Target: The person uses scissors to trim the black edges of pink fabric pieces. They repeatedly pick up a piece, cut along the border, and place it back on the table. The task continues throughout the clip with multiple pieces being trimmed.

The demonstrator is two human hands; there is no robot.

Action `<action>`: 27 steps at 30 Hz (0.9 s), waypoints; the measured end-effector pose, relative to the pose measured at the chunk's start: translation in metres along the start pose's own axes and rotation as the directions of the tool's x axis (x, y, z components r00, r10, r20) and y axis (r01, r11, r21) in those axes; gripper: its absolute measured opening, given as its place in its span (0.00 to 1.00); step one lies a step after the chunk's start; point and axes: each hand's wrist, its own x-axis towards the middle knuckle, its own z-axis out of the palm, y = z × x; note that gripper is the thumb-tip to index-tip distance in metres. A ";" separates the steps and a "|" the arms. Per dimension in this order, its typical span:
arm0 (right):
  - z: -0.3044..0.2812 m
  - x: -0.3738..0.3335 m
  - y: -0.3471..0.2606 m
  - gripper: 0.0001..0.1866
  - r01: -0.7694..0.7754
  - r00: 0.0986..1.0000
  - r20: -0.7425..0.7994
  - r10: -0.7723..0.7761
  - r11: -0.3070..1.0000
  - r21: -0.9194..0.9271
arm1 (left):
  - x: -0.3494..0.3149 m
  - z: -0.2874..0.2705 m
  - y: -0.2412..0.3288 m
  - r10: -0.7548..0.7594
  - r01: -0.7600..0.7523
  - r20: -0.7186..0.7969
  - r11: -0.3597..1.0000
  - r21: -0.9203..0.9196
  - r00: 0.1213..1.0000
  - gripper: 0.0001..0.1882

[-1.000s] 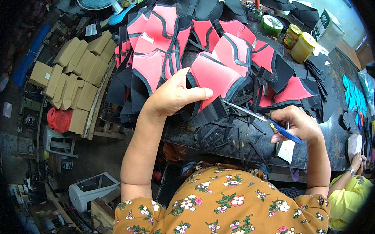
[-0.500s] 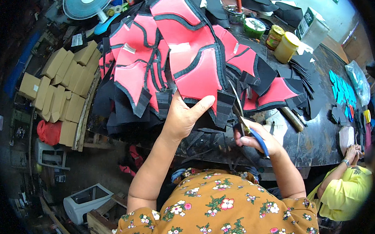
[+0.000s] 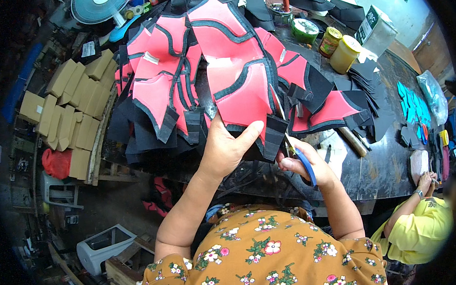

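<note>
My left hand [image 3: 228, 145] grips the lower edge of a red fabric piece with black trim [image 3: 246, 97], holding it up off the dark table [image 3: 379, 170]. My right hand [image 3: 304, 164] is closed on blue-handled scissors [image 3: 295, 152], whose blades point up along the piece's right edge. More red and black pieces [image 3: 168, 78] lie piled behind and to the left of it.
Two yellow jars [image 3: 344, 54] and a green tin [image 3: 304, 30] stand at the back. Black cut pieces [image 3: 364, 78] and teal pieces [image 3: 411, 102] lie to the right. A person in yellow [image 3: 418, 225] works at the right. Cardboard boxes [image 3: 66, 109] and a fan [image 3: 100, 7] sit left.
My left hand drew the red piece nearer and lifted it. My right hand brought the scissors in from the right up to the piece's edge.
</note>
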 end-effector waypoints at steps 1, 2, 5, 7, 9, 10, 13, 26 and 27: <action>0.002 -0.001 0.001 0.10 -0.031 0.999 -0.016 0.031 0.999 0.009 | -0.001 0.001 0.000 0.012 -0.012 -0.002 1.000 0.013 1.000 0.16; 0.004 -0.001 0.001 0.10 -0.059 0.998 -0.032 0.060 0.998 0.021 | -0.002 0.003 -0.001 0.004 -0.004 -0.008 1.000 0.012 1.000 0.16; 0.012 -0.002 0.004 0.09 -0.016 0.994 -0.108 0.019 0.999 0.035 | -0.005 0.010 -0.004 0.011 -0.012 -0.054 1.000 -0.023 0.998 0.16; 0.015 -0.003 0.006 0.08 -0.004 0.990 -0.144 0.010 0.999 0.040 | -0.006 0.014 -0.007 0.014 -0.018 -0.076 0.998 -0.062 0.997 0.16; 0.015 -0.004 0.009 0.08 -0.030 0.987 -0.154 0.041 0.997 0.070 | -0.006 0.014 -0.010 0.039 -0.044 -0.085 0.997 -0.058 0.996 0.15; 0.015 -0.005 0.010 0.07 -0.049 0.983 -0.176 0.055 0.998 0.040 | -0.006 0.014 -0.011 0.039 -0.045 -0.087 0.997 -0.067 0.995 0.15; 0.014 -0.009 0.011 0.05 -0.096 0.973 -0.211 0.094 0.995 0.001 | -0.009 0.017 -0.016 0.036 -0.045 -0.095 0.995 -0.089 0.995 0.16; -0.010 -0.054 0.015 0.06 -0.230 0.961 -0.110 0.255 0.952 0.203 | -0.001 0.019 -0.042 -0.289 0.309 0.137 0.714 -0.629 0.947 0.27; -0.010 -0.055 0.017 0.07 -0.227 0.961 -0.115 0.251 0.956 0.188 | -0.001 0.024 -0.042 -0.292 0.261 0.036 0.783 -0.565 0.956 0.28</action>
